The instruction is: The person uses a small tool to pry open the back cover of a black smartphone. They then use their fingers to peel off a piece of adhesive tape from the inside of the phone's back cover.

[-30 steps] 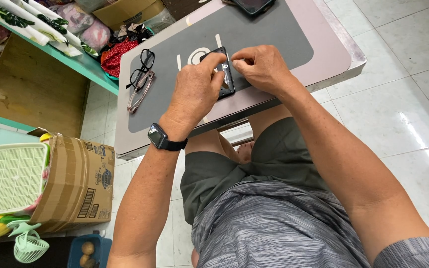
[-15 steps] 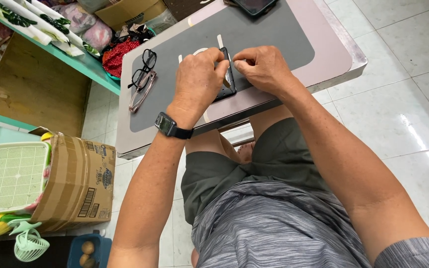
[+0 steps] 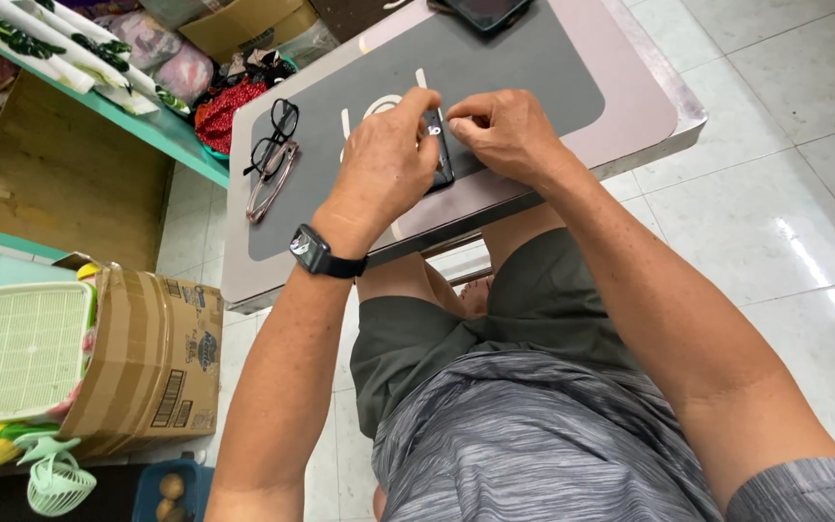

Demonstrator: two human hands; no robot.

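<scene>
A dark smartphone (image 3: 440, 155) lies on a grey mat (image 3: 524, 68) on a small pinkish table (image 3: 645, 92). My left hand (image 3: 384, 164), with a black watch on its wrist, rests on the phone's left side, fingers curled over it. My right hand (image 3: 504, 130) pinches at the phone's right edge with thumb and forefinger. Most of the phone is hidden under both hands. White strips (image 3: 345, 124) lie on the mat beside my left hand.
Two pairs of glasses (image 3: 273, 155) lie at the mat's left end. Another dark phone (image 3: 485, 10) sits at the table's far edge. A cardboard box (image 3: 147, 358) with a pale green tray (image 3: 16, 348) stands on the floor at left, beside green shelves (image 3: 147, 121).
My left hand has slid further over the phone toward my right hand, covering more of it. My right hand has stayed at the phone's edge.
</scene>
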